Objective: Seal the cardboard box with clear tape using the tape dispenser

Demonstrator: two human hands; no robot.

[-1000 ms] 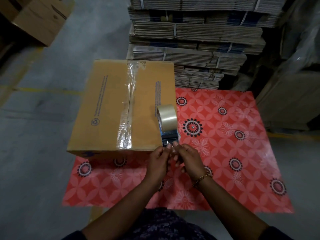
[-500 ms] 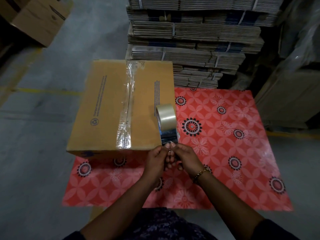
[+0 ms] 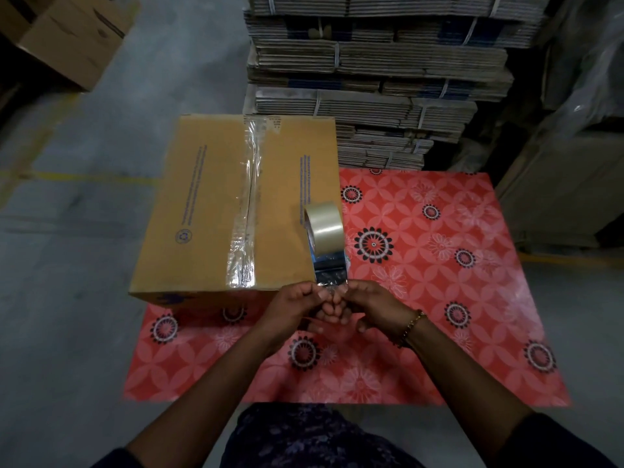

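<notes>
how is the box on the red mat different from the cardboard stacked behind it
The cardboard box is assembled and stands alone; the stacked cardboard lies flattened in many layers. The box has clear tape along its top seam; the stack is tied in bundles with thin straps. The box rests on the red patterned mat; the stack sits beyond it. Both are brown corrugated board.

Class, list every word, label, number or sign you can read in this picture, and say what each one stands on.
No text can be quoted.
Cardboard box, left flap: a line of blue print, too small to read.
Right flap: a second blue line, also unreadable.
Left flap: a round blue symbol, detail blurred.
Far edge beside the clear tape: small dark print, unreadable.
</notes>
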